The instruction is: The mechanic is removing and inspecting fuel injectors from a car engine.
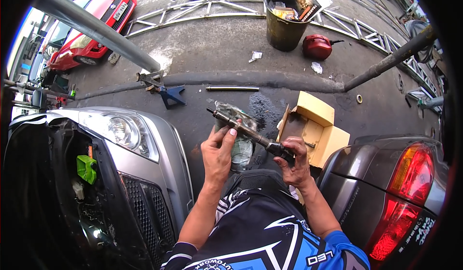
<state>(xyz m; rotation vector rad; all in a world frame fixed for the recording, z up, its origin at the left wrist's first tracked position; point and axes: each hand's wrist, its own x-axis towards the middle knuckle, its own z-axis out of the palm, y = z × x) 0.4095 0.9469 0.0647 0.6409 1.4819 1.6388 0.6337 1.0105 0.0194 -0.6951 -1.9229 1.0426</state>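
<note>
A long, greasy metal shaft-like car part (249,132) is held slantwise in front of me, its thin tip up to the left and a thicker black end down to the right. My left hand (218,150) is closed around its upper section, thumb laid along the top. Fingers of my right hand (297,165) grip the black end. Behind and below the part is a crumpled clear plastic bag (242,153); I cannot tell whether my left hand touches it. An open cardboard box (333,143) lies just beyond my right hand, with a small dark piece inside.
A silver car front (166,140) with its hood raised flanks me left; a grey car's rear (354,173) is at right. Beyond lie a blue jack stand (171,95), a metal tube (232,88), a full bin (284,33), a red jug (317,47) and a tape roll (359,98).
</note>
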